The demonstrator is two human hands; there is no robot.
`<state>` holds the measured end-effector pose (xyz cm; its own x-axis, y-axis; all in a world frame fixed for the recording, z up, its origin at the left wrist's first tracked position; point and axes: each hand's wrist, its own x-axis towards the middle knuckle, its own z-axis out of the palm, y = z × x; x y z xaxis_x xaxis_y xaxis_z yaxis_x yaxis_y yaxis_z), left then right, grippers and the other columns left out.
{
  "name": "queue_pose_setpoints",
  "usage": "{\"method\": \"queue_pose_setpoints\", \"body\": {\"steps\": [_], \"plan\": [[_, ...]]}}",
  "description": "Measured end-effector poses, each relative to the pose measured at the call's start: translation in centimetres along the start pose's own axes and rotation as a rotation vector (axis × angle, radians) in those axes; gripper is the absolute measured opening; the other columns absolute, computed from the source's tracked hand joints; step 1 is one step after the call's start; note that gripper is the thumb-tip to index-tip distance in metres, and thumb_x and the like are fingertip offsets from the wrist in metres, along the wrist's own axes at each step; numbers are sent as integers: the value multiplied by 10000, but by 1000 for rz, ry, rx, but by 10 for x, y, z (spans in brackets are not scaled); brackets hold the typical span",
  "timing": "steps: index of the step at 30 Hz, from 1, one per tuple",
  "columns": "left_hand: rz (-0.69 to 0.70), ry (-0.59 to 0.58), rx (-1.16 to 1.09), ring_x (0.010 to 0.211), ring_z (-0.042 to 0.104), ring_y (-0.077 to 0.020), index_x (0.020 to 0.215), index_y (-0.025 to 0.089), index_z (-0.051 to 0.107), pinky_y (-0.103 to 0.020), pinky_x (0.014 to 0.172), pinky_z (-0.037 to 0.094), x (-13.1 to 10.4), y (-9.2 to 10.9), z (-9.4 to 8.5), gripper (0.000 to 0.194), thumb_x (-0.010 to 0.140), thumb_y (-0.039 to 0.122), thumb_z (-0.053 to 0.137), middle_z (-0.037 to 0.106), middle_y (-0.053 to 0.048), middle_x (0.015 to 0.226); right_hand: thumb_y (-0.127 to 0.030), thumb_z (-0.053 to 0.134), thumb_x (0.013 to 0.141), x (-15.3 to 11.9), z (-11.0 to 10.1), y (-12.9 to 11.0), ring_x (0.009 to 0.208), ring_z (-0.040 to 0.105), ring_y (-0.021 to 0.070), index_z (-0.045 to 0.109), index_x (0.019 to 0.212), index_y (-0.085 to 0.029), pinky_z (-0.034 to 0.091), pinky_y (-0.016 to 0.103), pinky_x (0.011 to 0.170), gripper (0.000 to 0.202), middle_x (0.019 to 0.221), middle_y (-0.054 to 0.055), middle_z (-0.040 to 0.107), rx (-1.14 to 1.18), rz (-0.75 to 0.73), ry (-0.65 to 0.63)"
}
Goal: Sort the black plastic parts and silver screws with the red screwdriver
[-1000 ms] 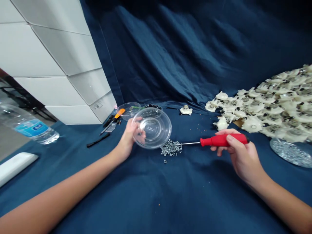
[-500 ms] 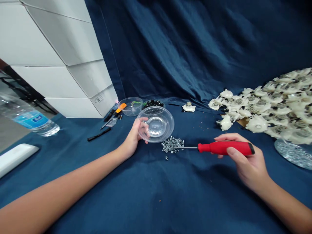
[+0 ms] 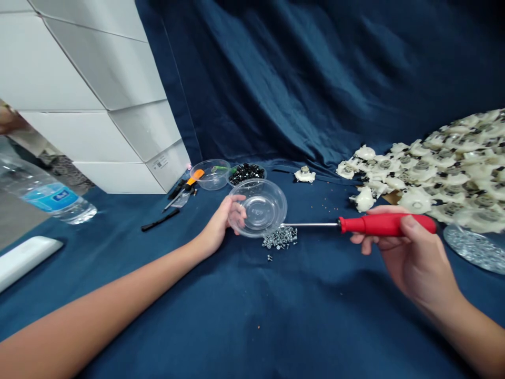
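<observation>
My left hand (image 3: 224,218) grips a clear plastic bowl (image 3: 272,202) by its left side, the bowl tilted with its inside facing me; its fingers show through the clear wall. A pile of small silver screws (image 3: 279,239) lies on the blue cloth just below and right of the bowl's rim. My right hand (image 3: 414,258) is wrapped round the red handle of a screwdriver (image 3: 379,225). The metal shaft points left, and its tip is at the bowl's lower right rim, above the back of the screw pile.
White boxes (image 3: 82,134) stack at the left, with a water bottle (image 3: 59,199) beside them. Behind the bowl are a container of black parts (image 3: 247,172) and an orange-handled screwdriver (image 3: 194,180). Cream plastic parts (image 3: 418,176) heap at right, near a clear dish of silver pieces (image 3: 473,247).
My left hand and the bowl have shifted slightly right and down. My right hand has moved right, drawing the screwdriver back, and its tip has risen from the screws to the bowl's rim.
</observation>
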<state>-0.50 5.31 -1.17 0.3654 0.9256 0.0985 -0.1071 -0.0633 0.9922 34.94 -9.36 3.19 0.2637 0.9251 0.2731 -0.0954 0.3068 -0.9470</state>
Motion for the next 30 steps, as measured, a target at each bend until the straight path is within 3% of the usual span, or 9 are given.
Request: {"method": "queue_pose_setpoints", "body": {"steps": [11, 18, 22, 26, 30], "plan": [[15, -99, 92, 666, 618, -156, 1277, 160, 608, -259, 531, 480, -1, 0, -4, 717, 995, 806, 481, 656, -29, 862, -580, 589, 1041, 2, 9, 0, 702, 734, 222, 861, 1115, -237, 571, 272, 536, 444, 906, 116, 852, 128, 211, -9], [34, -137, 144, 674, 613, -156, 1283, 152, 607, -252, 551, 470, -1, -2, -7, 683, 1009, 766, 487, 655, -27, 849, -543, 678, 1008, 4, 7, -2, 740, 747, 221, 857, 1135, -219, 591, 262, 547, 391, 994, 133, 858, 70, 279, -31], [29, -132, 155, 690, 624, -159, 1294, 162, 611, -259, 570, 474, -3, -2, -8, 648, 1040, 737, 452, 664, -33, 878, -538, 686, 1000, 3, 7, -3, 724, 757, 229, 852, 1147, -217, 601, 272, 539, 390, 961, 143, 858, 97, 292, -38], [31, -129, 149, 693, 627, -162, 1310, 168, 604, -260, 570, 476, -4, -1, -8, 632, 1050, 722, 447, 676, -38, 898, -519, 660, 1020, 2, 4, -2, 831, 786, 260, 816, 1231, -234, 598, 288, 536, 387, 1100, 152, 850, 110, 274, -61], [43, -142, 149, 695, 626, -163, 1306, 160, 606, -257, 565, 485, -4, 0, -8, 641, 1041, 727, 463, 663, -32, 886, -495, 662, 1033, 2, 2, -1, 820, 776, 255, 801, 1252, -244, 605, 296, 575, 361, 1007, 131, 848, 36, 212, -88]]}}
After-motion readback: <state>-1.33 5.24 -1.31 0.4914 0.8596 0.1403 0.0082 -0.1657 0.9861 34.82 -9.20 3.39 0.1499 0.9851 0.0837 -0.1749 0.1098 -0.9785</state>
